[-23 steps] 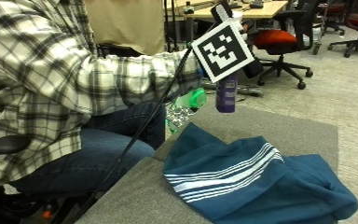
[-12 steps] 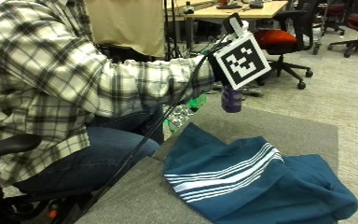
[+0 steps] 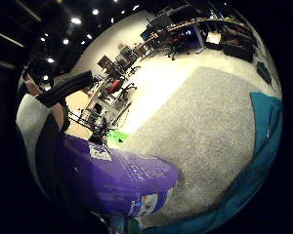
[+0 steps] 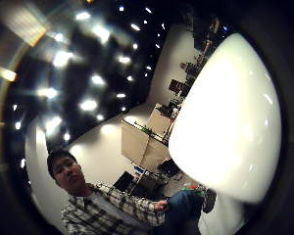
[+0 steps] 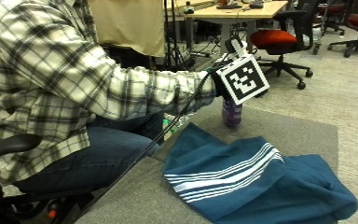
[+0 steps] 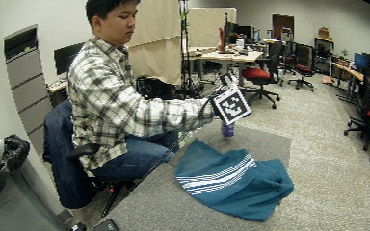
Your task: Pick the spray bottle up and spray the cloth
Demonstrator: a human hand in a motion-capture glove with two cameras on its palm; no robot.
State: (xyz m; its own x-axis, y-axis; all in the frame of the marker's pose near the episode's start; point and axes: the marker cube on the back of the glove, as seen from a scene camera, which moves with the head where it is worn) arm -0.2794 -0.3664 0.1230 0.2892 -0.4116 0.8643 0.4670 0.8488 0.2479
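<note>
Grey carpet covered the table [image 5: 303,133], with office chairs behind. His gloved right hand [image 5: 219,85] gripped the purple spray bottle [image 5: 231,112], lifted near the far edge of the blue cloth [image 5: 253,186] — picked up, then, but no spraying evident yet.

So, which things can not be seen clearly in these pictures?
- Right hand: outside view, the marker cube hides its fingers, so the grip is unclear.
- Spray bottle: outside view, only the purple base shows; the nozzle is hidden.
- Cloth: little finger side palm view, cut off by the edge.
</note>
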